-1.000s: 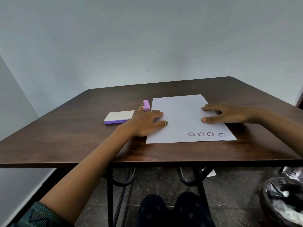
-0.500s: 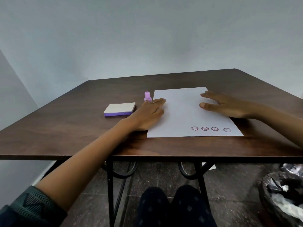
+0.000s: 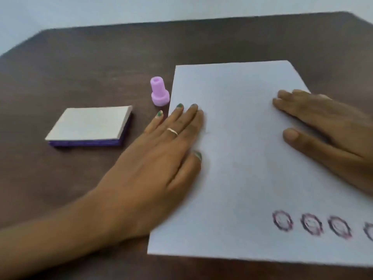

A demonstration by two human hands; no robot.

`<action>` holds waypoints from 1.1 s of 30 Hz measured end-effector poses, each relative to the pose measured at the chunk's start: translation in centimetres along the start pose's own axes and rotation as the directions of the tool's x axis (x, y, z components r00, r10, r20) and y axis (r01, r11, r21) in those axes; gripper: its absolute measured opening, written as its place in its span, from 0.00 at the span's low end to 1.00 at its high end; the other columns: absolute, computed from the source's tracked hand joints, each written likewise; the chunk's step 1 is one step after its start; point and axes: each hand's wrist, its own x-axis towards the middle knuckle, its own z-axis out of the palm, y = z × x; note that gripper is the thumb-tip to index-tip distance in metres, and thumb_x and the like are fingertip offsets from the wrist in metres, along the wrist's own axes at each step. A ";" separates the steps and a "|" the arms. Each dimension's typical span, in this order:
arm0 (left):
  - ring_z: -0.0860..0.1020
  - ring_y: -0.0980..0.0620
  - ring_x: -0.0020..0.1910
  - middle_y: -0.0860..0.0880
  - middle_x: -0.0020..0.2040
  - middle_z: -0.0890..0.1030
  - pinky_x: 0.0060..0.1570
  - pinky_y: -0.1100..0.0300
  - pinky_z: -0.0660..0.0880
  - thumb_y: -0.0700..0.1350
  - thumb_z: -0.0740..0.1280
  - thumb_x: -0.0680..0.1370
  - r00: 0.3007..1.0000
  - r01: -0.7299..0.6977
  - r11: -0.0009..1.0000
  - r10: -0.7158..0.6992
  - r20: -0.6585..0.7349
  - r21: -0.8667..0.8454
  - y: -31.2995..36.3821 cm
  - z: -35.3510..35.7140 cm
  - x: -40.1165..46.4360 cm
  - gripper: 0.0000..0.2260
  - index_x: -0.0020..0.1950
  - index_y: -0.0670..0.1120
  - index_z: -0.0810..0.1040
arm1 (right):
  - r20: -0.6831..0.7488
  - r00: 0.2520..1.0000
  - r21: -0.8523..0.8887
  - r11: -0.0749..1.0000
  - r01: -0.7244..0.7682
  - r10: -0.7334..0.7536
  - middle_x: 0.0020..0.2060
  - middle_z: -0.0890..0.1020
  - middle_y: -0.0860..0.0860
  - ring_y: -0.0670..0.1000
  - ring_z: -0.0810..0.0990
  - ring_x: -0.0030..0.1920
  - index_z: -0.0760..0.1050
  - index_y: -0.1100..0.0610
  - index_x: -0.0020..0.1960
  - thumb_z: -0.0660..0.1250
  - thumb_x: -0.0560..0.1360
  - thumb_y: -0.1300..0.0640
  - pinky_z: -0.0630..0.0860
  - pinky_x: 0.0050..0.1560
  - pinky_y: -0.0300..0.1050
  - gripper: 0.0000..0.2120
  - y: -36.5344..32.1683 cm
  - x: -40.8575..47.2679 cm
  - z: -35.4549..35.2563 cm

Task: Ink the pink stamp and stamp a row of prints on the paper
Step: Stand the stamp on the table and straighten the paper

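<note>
Head view: both hands flat on the paper (image 3: pixel 232 138), pink stamp (image 3: pixel 159 93) untouched on the bench (image 3: pixel 80 67).

We see four prints (image 3: pixel 310 224) along the near edge, the rightmost cut by the frame. Stamp stands upright just left of the paper, ink pad (image 3: pixel 88 126) closed further left. Left hand (image 3: pixel 161 150) lies palm down across the paper's left edge, fingers straight and spread, gripping nothing. Right hand (image 3: pixel 327 128) rests flat on the right side, grip likewise loose and empty. For the next print we'd open the pad, ink evenly, press straight down, keep the paper pinned.
</note>
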 end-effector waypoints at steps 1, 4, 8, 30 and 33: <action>0.47 0.62 0.75 0.53 0.78 0.55 0.72 0.67 0.41 0.54 0.47 0.76 1.000 0.005 1.000 -0.005 0.005 0.000 0.1 -0.1 -0.1 0.29 0.77 0.48 0.54 | 0.022 1.000 0.005 1.000 0.007 -0.007 0.73 0.56 0.36 0.32 0.48 0.73 0.52 0.41 0.74 0.42 0.74 0.31 0.42 0.73 0.28 0.31 -0.1 -0.1 0.0; 0.47 0.57 0.77 0.52 0.78 0.53 0.74 0.60 0.43 0.52 0.48 0.78 0.997 0.053 0.998 -0.052 0.052 -0.021 0.8 -0.7 -0.2 0.27 0.77 0.47 0.52 | 0.080 0.997 -0.004 1.000 -0.019 0.019 0.74 0.59 0.43 0.42 0.53 0.76 0.54 0.46 0.75 0.43 0.77 0.35 0.46 0.75 0.38 0.30 -0.8 -0.1 -0.9; 0.42 0.55 0.78 0.51 0.79 0.46 0.75 0.56 0.42 0.53 0.48 0.79 0.987 0.108 0.994 -0.106 0.122 -0.011 1.4 -1.2 0.0 0.28 0.78 0.46 0.45 | 0.131 0.989 -0.032 0.998 -0.059 0.063 0.74 0.60 0.49 0.49 0.56 0.76 0.58 0.55 0.75 0.46 0.78 0.40 0.51 0.75 0.49 0.31 -2.0 -0.3 -2.3; 0.49 0.47 0.78 0.50 0.79 0.54 0.74 0.45 0.43 0.60 0.68 0.69 0.831 0.475 0.873 -0.485 0.271 0.105 -5.8 -11.8 -2.6 0.43 0.77 0.49 0.51 | 0.397 0.856 0.255 0.857 -0.449 0.330 0.73 0.67 0.50 0.52 0.68 0.71 0.63 0.51 0.71 0.63 0.75 0.47 0.61 0.72 0.47 0.26 -14.3 5.6 -7.5; 0.53 0.49 0.77 0.51 0.78 0.57 0.75 0.47 0.43 0.59 0.69 0.69 0.837 0.436 0.893 -0.448 0.313 0.112 -6.5 -11.7 -1.8 0.41 0.77 0.49 0.53 | 0.341 0.868 0.322 0.823 -0.469 0.361 0.67 0.74 0.53 0.53 0.73 0.65 0.70 0.55 0.67 0.65 0.75 0.52 0.68 0.66 0.44 0.21 -15.0 8.7 -7.2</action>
